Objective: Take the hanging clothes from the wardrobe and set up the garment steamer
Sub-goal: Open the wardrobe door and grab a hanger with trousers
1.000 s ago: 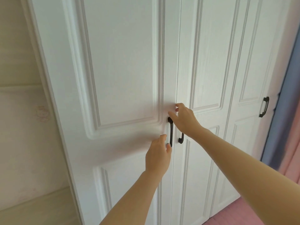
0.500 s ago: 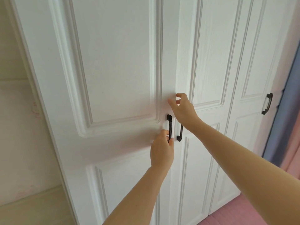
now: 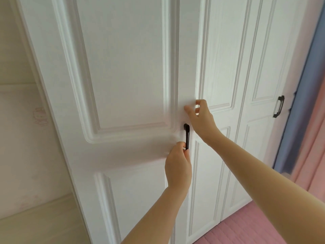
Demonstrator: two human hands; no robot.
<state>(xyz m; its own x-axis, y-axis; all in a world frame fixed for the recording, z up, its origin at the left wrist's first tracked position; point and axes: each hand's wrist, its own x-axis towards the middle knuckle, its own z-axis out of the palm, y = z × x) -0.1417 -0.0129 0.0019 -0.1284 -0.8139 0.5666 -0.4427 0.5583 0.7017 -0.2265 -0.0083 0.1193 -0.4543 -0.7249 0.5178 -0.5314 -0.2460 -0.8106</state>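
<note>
Staring straight at a white wardrobe (image 3: pixel 123 67) with panelled doors. Looks shut all the way across, so no telling what's hanging inside. Gripping the black handle (image 3: pixel 186 136) on the left door with the left hand (image 3: pixel 178 166), fingers curled round its lower end. Runs straight up and down, top end hooking back into the door, right beside the seam between the two middle doors. Holding the right hand (image 3: pixel 200 118) just above and to the right of it, over that same seam, fingers curled, thumb tip on or very near the left door's edge. Honestly can't tell whether pinching that edge or just hovering there. Also spotting a second handle (image 3: pixel 278 106), black and upright too, well off on the far right door. Seeing pink floor (image 3: pixel 255 224) at the bottom right, a blue strip (image 3: pixel 299 120) beside the wardrobe's right end, and a pale wall (image 3: pixel 21 138) on the left with a faint cartoon cat print (image 3: pixel 40 116).
</note>
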